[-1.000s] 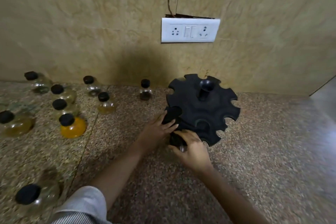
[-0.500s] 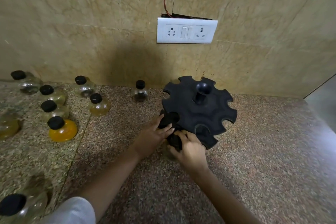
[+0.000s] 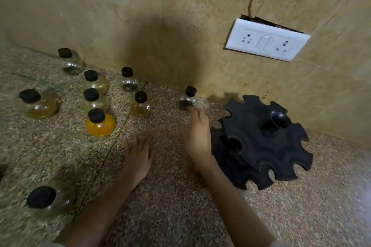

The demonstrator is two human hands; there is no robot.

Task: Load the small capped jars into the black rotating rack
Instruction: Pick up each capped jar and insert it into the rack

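The black rotating rack (image 3: 267, 152) with notched slots stands on the counter at the right. My right hand (image 3: 197, 137) reaches out with straight fingers, blurred, its tips close to a small dark-filled jar (image 3: 187, 99) by the wall. My left hand (image 3: 138, 156) is flat above the counter, holding nothing. Several capped jars stand at the left, among them an orange one (image 3: 99, 123), a pale yellow one (image 3: 141, 104) and a clear one (image 3: 127, 80).
A white socket plate (image 3: 266, 39) sits on the wall above the rack. A large jar (image 3: 47, 199) stands near the front left and another amber jar (image 3: 38, 104) at the far left. The speckled counter (image 3: 180, 206) meets the wall behind.
Both hands have left the rack's front slots and moved left; the right hand now stretches toward the dark jar. The view has swung left.
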